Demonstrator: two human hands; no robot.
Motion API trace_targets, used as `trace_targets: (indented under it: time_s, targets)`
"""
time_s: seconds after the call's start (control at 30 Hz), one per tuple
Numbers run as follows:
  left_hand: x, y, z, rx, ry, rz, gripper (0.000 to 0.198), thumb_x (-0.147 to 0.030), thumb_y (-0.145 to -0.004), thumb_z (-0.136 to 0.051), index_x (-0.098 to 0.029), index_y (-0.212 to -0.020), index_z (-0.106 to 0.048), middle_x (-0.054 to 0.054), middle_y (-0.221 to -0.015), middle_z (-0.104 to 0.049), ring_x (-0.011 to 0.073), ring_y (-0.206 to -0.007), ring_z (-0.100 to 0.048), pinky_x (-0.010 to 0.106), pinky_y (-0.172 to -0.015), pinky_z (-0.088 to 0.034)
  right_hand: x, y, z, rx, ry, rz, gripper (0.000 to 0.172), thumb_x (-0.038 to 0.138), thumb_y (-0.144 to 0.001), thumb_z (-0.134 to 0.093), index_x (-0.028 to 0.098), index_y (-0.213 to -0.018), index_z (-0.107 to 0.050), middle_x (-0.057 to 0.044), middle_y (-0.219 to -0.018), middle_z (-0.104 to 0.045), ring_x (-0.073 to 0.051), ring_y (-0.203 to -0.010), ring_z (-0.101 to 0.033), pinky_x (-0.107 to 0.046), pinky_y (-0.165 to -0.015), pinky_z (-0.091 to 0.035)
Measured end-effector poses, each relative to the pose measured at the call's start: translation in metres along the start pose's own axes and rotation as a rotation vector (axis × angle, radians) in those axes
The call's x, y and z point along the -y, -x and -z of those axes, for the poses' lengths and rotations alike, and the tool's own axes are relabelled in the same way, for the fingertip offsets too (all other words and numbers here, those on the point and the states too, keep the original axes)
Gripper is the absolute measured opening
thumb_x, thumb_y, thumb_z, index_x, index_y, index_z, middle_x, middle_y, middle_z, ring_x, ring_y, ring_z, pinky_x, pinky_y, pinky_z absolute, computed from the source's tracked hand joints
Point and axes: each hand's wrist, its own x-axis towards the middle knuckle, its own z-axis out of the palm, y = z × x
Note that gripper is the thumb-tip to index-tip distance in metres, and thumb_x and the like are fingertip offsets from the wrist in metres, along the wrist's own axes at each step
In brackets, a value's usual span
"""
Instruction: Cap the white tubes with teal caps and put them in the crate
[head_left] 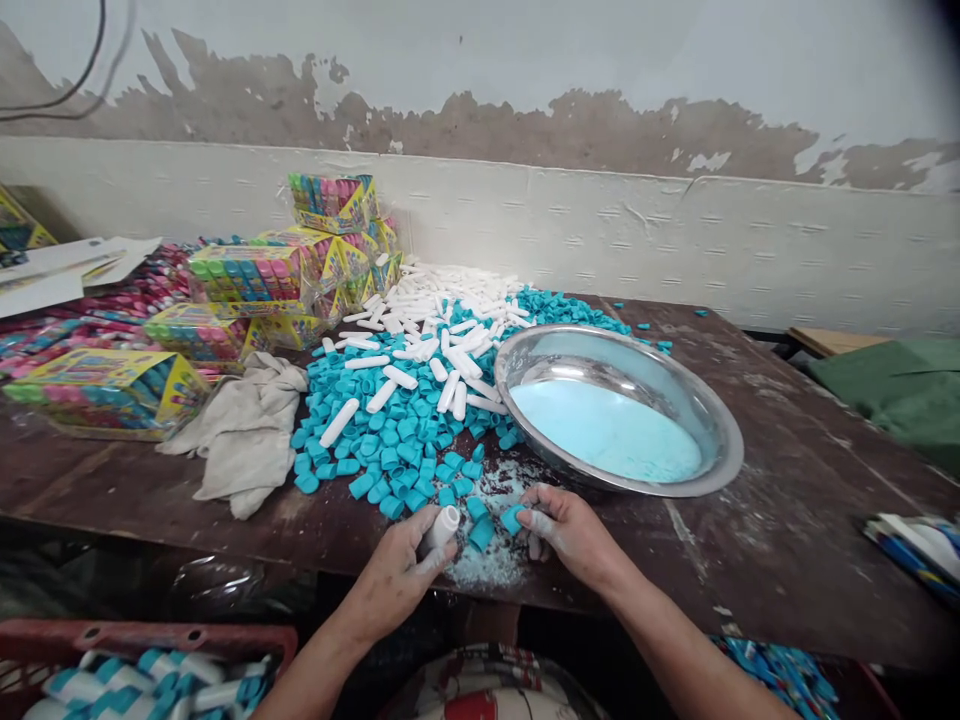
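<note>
My left hand (409, 560) is closed around a small white plastic bottle (442, 527), its open neck tilted up. Pinched in the fingers of my right hand (566, 530) is a teal cap (513, 518), a short way to the right of the bottle. A few loose teal caps (481, 532) lie between the hands on spilled pale powder (491, 568). Beyond them spreads a heap of teal caps (397, 450) with white bottles (457, 365) scattered on top. A steel basin (724, 455) holding light blue powder (607, 425) stands behind my right hand.
Yellow display boxes (247, 280) of coloured bottles are stacked at the left, beside a crumpled grey cloth (251, 430). Below the table edge at lower left, a red crate (150, 635) holds capped bottles. Green fabric (892, 390) lies at the right, and a wall stands behind the table.
</note>
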Motion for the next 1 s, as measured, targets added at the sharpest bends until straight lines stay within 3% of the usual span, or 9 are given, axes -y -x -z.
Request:
trace_targets:
  time_s: [0.1,0.2,0.3,0.4,0.6,0.7,0.9,1.0]
  targets:
    - [0.005,0.003,0.004,-0.031,0.01,0.031,0.023,-0.037,-0.083,-0.045,-0.017,-0.072,-0.045,-0.002,-0.069,-0.041,0.0117,-0.065,-0.037,0.021,-0.059,-0.03,-0.006,-0.009,0.002,-0.018,0.124,-0.029,0.012,0.029,-0.071,-0.051,0.018,-0.068,-0.047,0.007,-0.05,-0.052,-0.007,-0.034,-0.044,-0.018,-0.035,-0.032]
    - [0.009,0.005,0.007,-0.073,0.03,0.059,0.026,-0.042,-0.082,-0.046,-0.017,-0.075,-0.046,-0.001,-0.072,-0.043,0.0128,-0.068,-0.039,0.021,-0.062,-0.033,-0.011,-0.015,0.003,-0.069,0.206,-0.006,0.007,0.022,-0.073,-0.046,0.017,-0.072,-0.052,0.005,-0.052,-0.053,-0.009,-0.038,-0.047,-0.02,-0.038,-0.035]
    - [0.01,0.004,0.009,-0.073,0.078,0.102,0.028,-0.045,-0.082,-0.046,-0.017,-0.078,-0.047,-0.001,-0.073,-0.043,0.0134,-0.069,-0.04,0.021,-0.063,-0.034,-0.014,-0.019,0.004,-0.182,0.331,0.123,0.018,0.017,-0.071,-0.05,0.016,-0.087,-0.059,-0.003,-0.071,-0.064,-0.017,-0.065,-0.061,-0.028,-0.061,-0.047]
    - [0.01,0.002,0.009,-0.072,0.102,0.102,0.031,-0.048,-0.081,-0.045,-0.017,-0.077,-0.047,-0.001,-0.071,-0.041,0.0131,-0.067,-0.039,0.021,-0.061,-0.034,-0.01,-0.02,0.006,-0.231,0.506,0.252,0.025,0.015,-0.073,-0.052,0.016,-0.096,-0.062,-0.008,-0.089,-0.066,-0.021,-0.087,-0.061,-0.032,-0.078,-0.045]
    - [0.013,0.005,0.008,-0.088,0.128,0.089,0.029,-0.045,-0.082,-0.045,-0.016,-0.08,-0.048,0.0,-0.073,-0.043,0.0132,-0.069,-0.039,0.021,-0.063,-0.034,0.022,-0.042,-0.013,-0.104,0.929,0.391,0.025,0.012,-0.084,-0.04,0.017,-0.09,-0.064,-0.006,-0.087,-0.062,-0.014,-0.078,-0.059,-0.022,-0.07,-0.044]
    - [0.014,0.009,0.011,-0.111,0.126,0.078,0.026,-0.042,-0.083,-0.046,-0.016,-0.078,-0.049,-0.001,-0.073,-0.044,0.0127,-0.068,-0.04,0.021,-0.063,-0.034,0.032,-0.06,-0.028,-0.047,1.139,0.399,0.022,0.015,-0.085,-0.041,0.016,-0.093,-0.062,-0.008,-0.09,-0.061,-0.018,-0.081,-0.058,-0.026,-0.071,-0.043]
    - [0.018,0.012,0.019,-0.166,0.146,0.066,0.024,-0.039,-0.082,-0.046,-0.017,-0.075,-0.047,-0.001,-0.071,-0.046,0.0123,-0.068,-0.04,0.02,-0.062,-0.034,0.036,-0.073,-0.04,0.02,1.239,0.396,0.031,0.001,-0.072,-0.043,0.016,-0.093,-0.059,-0.013,-0.097,-0.057,-0.023,-0.081,-0.058,-0.03,-0.065,-0.042]
    - [0.021,0.011,0.021,-0.181,0.14,0.057,0.023,-0.039,-0.082,-0.046,-0.017,-0.075,-0.047,-0.001,-0.072,-0.045,0.0126,-0.069,-0.04,0.02,-0.063,-0.034,0.036,-0.073,-0.038,0.015,1.217,0.383,0.025,0.003,-0.071,-0.044,0.015,-0.089,-0.058,-0.013,-0.097,-0.056,-0.023,-0.075,-0.058,-0.031,-0.062,-0.042]
